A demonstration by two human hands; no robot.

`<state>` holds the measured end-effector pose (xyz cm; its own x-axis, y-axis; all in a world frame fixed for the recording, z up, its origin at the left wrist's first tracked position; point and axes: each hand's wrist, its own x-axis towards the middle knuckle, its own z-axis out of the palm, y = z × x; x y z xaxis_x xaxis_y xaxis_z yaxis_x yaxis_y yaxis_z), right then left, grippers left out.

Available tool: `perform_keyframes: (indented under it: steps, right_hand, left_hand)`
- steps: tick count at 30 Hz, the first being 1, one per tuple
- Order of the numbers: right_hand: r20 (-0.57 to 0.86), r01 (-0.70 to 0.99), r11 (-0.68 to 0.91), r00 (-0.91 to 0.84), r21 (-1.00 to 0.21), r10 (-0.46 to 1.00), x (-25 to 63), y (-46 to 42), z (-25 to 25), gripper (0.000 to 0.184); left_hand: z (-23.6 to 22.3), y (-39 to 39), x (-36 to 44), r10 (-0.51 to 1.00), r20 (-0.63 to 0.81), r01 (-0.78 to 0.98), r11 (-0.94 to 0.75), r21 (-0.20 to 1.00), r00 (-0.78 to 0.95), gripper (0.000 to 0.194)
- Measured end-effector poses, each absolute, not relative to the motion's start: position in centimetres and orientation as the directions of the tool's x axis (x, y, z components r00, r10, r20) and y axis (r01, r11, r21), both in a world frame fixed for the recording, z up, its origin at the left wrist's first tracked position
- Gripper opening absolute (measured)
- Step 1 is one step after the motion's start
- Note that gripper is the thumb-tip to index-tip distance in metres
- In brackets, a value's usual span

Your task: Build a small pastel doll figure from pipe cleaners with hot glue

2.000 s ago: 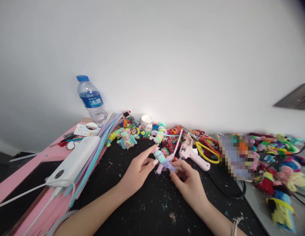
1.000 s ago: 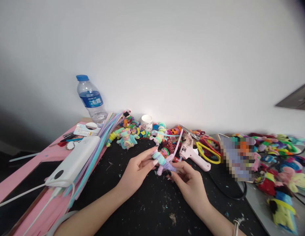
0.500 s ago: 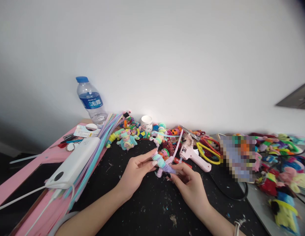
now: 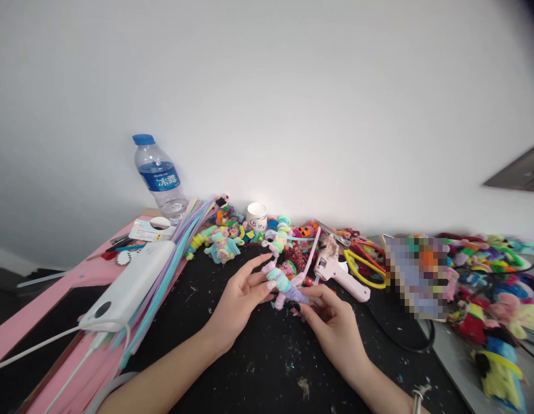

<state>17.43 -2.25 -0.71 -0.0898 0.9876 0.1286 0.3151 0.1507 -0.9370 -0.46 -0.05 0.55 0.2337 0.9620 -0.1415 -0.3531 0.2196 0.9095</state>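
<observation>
Between my two hands is a small pipe-cleaner doll (image 4: 284, 283), wound in pink, mint and lilac bands, held just over the black work surface. My left hand (image 4: 241, 296) pinches its left side with the thumb in front, the index finger lifted above the doll. My right hand (image 4: 329, 313) has thumb and fingers closed on the lilac end at the right. Just behind the doll, a pale pink glue gun (image 4: 342, 279) lies on its side, and a pale pink pipe cleaner (image 4: 310, 257) sticks up near it.
Pastel pipe cleaners (image 4: 172, 270) lie on the left beside a white power bank (image 4: 131, 287) with a cable. A water bottle (image 4: 158, 178) and a paper cup (image 4: 256, 217) stand by the wall. Yellow-handled scissors (image 4: 365, 279) and several fuzzy dolls (image 4: 502, 368) are at the right.
My left index finger has lifted off the top of the doll and straightened a little. The doll has tilted slightly; my right hand has barely moved.
</observation>
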Motion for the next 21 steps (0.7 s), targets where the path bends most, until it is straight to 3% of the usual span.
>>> perform_keyframes:
  steps: [16,21]
  right_hand:
    - [0.106,0.300,0.138,-0.121,-0.944,0.987,17.32,-2.41,-0.84,0.009]
    - [0.092,0.275,0.129,-0.142,-0.953,0.986,17.33,-2.37,-0.94,0.009]
  left_hand:
    - [0.09,-0.13,-0.71,0.984,-0.044,-0.165,0.072,0.984,0.172,0.038]
    - [0.03,-0.07,-0.53,0.984,-0.031,-0.192,0.065,0.979,0.174,0.037]
